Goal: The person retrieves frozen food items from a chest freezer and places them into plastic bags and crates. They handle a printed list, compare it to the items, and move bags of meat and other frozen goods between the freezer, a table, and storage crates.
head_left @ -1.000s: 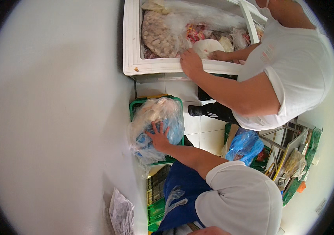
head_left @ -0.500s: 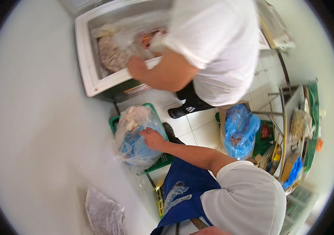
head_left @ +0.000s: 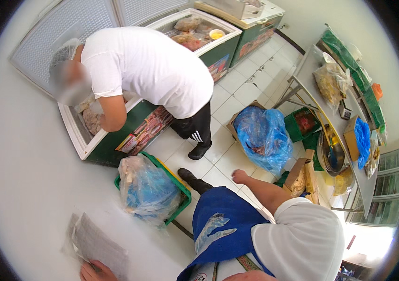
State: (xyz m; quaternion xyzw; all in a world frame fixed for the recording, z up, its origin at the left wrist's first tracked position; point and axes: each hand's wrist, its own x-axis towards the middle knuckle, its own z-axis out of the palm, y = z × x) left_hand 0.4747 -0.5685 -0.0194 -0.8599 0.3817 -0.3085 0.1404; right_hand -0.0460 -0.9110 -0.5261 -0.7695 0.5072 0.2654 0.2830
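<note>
At the lower left edge, my left hand (head_left: 97,271) lies against the white surface by the lower edge of a printed paper sheet (head_left: 99,246), its visible fingers bent and apart. My right hand (head_left: 240,176) hangs over the tiled floor with fingers curled and nothing in them. It is nearest a big blue plastic bag (head_left: 262,136) in a cardboard box. To the left of my foot, a clear plastic bag (head_left: 136,175), with pale pieces and blue plastic inside, fills a green crate (head_left: 181,213). Neither hand touches that bag.
A co-worker in a white shirt (head_left: 148,68) bends into an open chest freezer (head_left: 75,136). Another open freezer (head_left: 225,42) holds bagged food. At right stand a metal table (head_left: 309,77), a green crate (head_left: 302,124), a large metal pan (head_left: 333,154) and a cardboard box (head_left: 298,178).
My right hand has left the clear bag and drawn back to the right. My left hand has come into view by the paper. The view has shifted, and the co-worker leans deeper into the freezer.
</note>
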